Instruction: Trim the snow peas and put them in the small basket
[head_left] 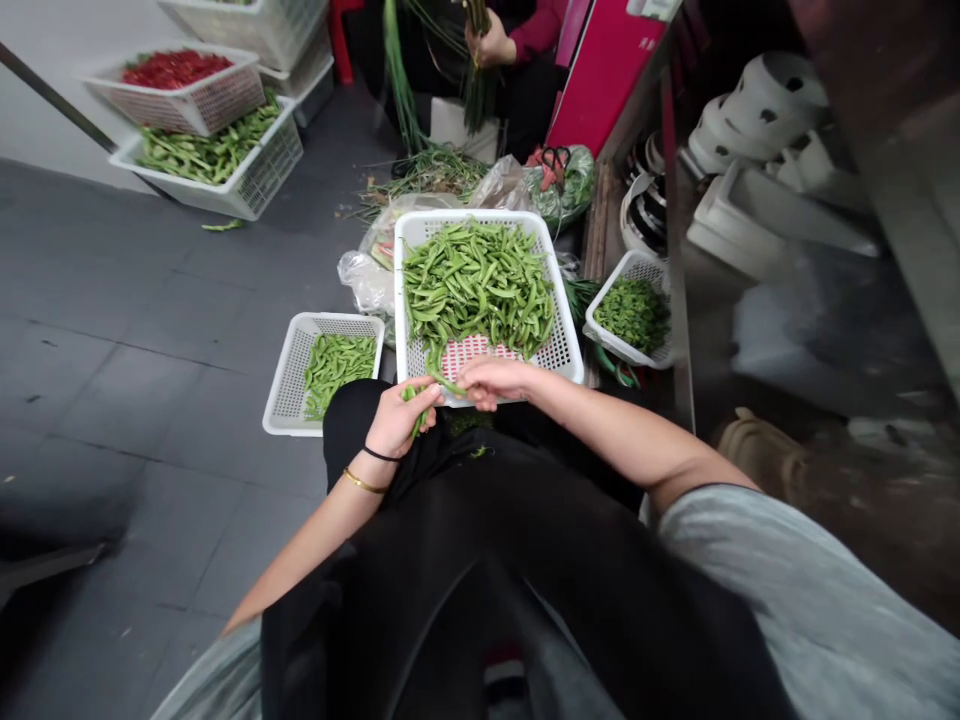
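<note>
My left hand (405, 415) is closed around several green pea pods (414, 412). One more pod (448, 382) stretches between my two hands, with its left end at my left fingertips. My right hand (491, 382) pinches the other end of that pod. Both hands are over the near rim of a white plastic basket (568, 340). A heap of pea pods (480, 280) fills most of it, and its red-and-white bottom shows at the near side. To the left, a smaller white basket (281, 400) holds more pods (341, 368).
A white basket of leafy greens (631, 312) stands at the right. Stacked baskets (251, 180) with red and green vegetables are at the upper left. Across from me, a person's hand (491, 42) grips long green stalks. Trimmings (442, 172), plastic bags and scissors (555, 158) lie between us.
</note>
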